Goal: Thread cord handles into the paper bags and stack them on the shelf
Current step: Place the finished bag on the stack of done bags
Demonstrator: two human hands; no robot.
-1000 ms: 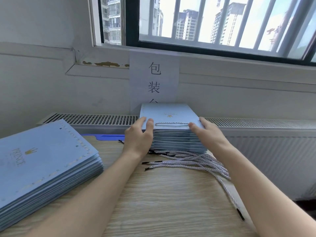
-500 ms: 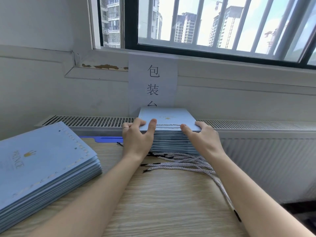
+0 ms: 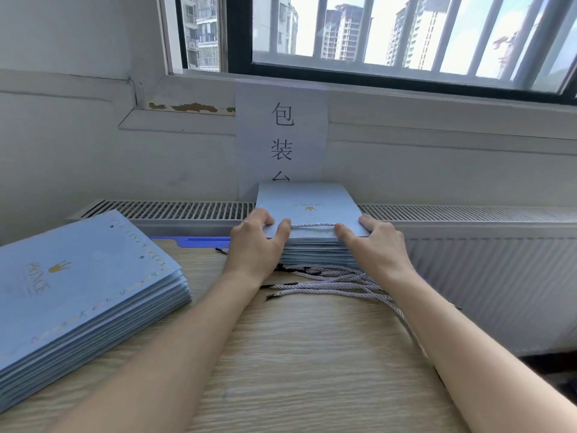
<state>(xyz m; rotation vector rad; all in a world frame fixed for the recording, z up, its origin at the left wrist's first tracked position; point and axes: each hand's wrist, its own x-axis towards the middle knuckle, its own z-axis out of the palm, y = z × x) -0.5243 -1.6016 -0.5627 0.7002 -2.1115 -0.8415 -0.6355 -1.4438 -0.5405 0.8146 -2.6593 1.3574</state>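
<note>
Head view, stacking stage. A pile of threaded bags (image 3: 315,251) stands at the far edge of the counter (image 3: 281,354), against the radiator ledge (image 3: 171,210); whether its base rests on the ledge or on the counter cannot be told. The top bag (image 3: 307,204) carries a cord handle (image 3: 312,225) along its near edge. The left hand (image 3: 256,242) and the right hand (image 3: 374,242) lie over the near corners of this bag, with fingers lightly bent on top and thumbs at either end of the handle. They press rather than pinch, apparently squaring the bag onto the pile.

Work remaining looks substantial. A thick pile of flat bags (image 3: 78,292) without visible handles lies at the left, and a bundle of loose cords (image 3: 337,282) lies just in front of the finished pile.

Compared with a second earlier, both hands sit slightly farther onto the top bag and the thumbs are closer together. Both piles and the cords are unmoved.
</note>
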